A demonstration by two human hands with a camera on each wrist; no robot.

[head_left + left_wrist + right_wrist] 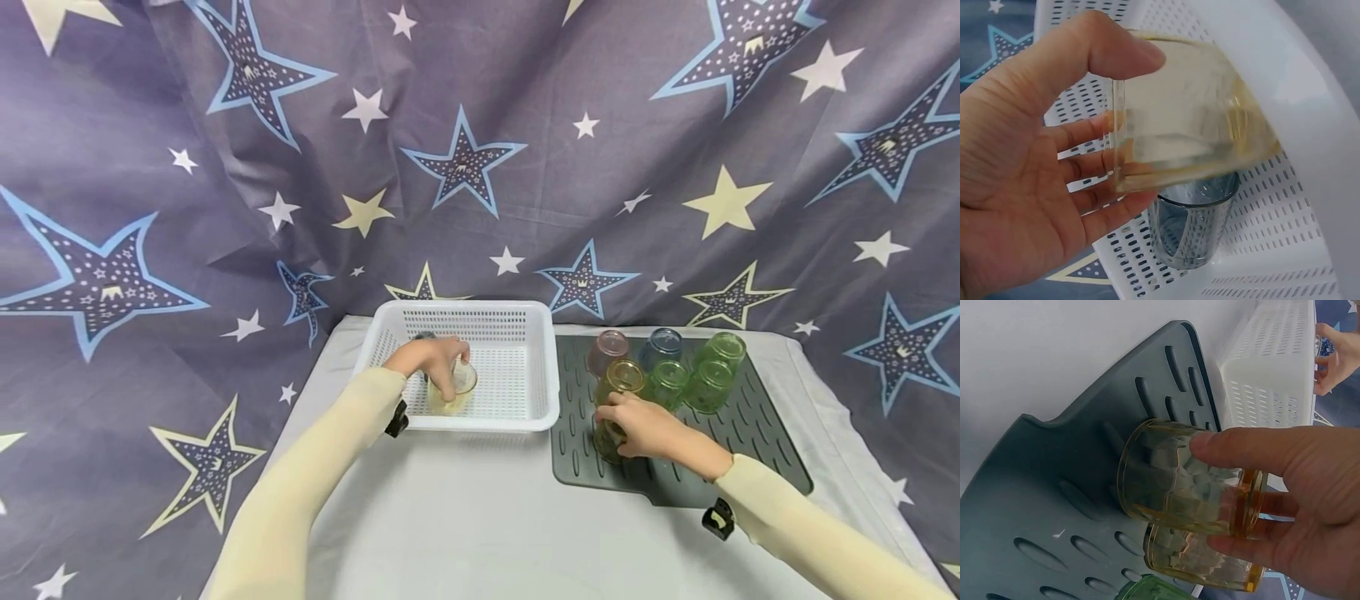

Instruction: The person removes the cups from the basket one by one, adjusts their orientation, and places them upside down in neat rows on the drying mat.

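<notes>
While L hand [435,362] pinches yellow cup [1179,112], R hand [639,423] grips 2nd cup [1169,478]; prob. slick, fragile; hold sides gently

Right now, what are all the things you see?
Plastic basket: 1, white, left side
Drying mat: 1, dark grey, right of basket
Yellow glasses: 3, yellow, one at basket, two on mat
Green glasses: 3, green, on mat
Pink glass: 1, pink, on mat
Blue glass: 1, blue, on mat
Grey-blue glass: 1, grey-blue, in basket
Tablecloth: 1, white, underneath
Star-patterned curtain: 1, purple-grey, behind
Sleeves: 2, cream, one each side
Wrist devices: 2, black, by the sleeves
Left hand: 1, bare, holding a yellow glass
Right hand: 1, bare, holding a yellow glass
</notes>
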